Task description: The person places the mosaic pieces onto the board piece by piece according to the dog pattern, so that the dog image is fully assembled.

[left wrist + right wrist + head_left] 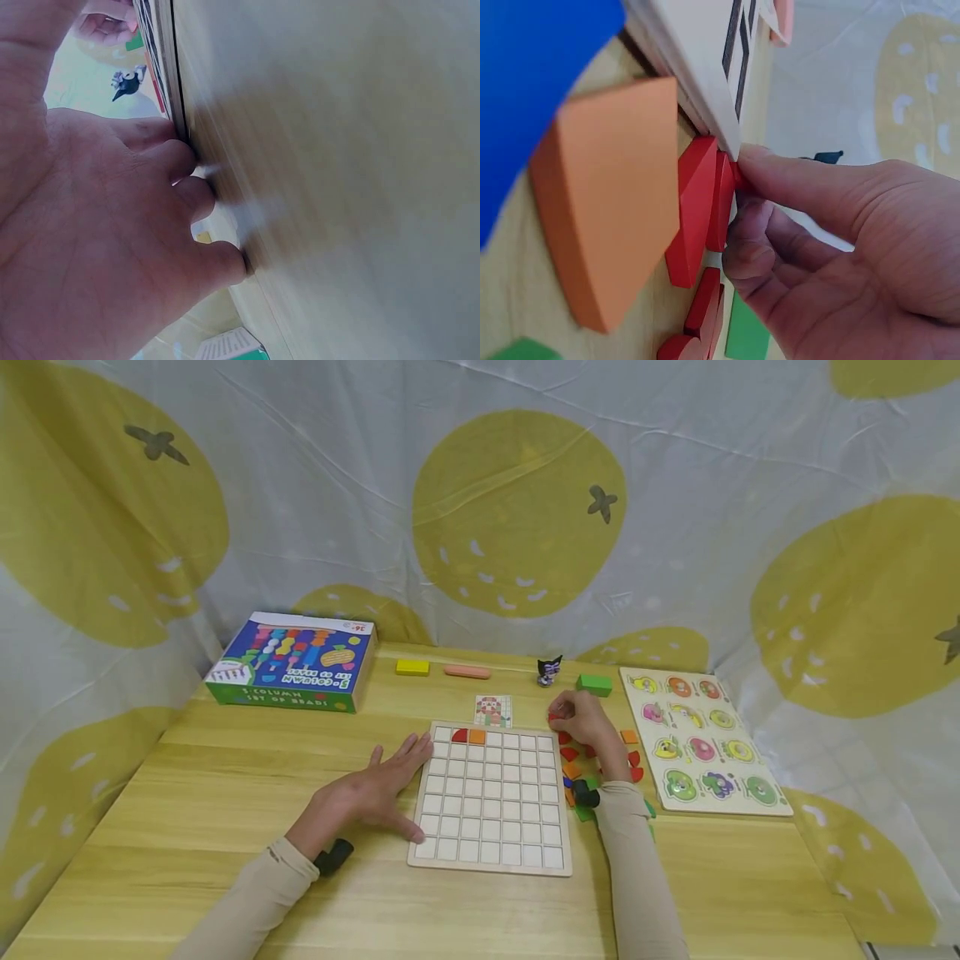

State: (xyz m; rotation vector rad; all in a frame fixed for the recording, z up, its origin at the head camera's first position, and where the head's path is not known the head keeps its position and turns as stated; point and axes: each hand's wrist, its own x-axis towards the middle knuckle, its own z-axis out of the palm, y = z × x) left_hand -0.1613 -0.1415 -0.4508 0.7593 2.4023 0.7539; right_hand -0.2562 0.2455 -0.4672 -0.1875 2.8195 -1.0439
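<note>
Wooden table (pixel 187 777) | red piece (pixel 552 717) pinched within right grip (pixel 587 724) | left grip (pixel 367 793) spread, touching grid board (pixel 491 807)

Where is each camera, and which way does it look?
Head: on the head, facing forward and down at the grid board; left hand, right hand and both sleeves show.
Left wrist: on that wrist, facing across the table; left hand close, right hand in a corner.
Right wrist: on that wrist, facing a red piece; only the right hand, pinching it, shows.
Head and left wrist share the toy figure.
</note>
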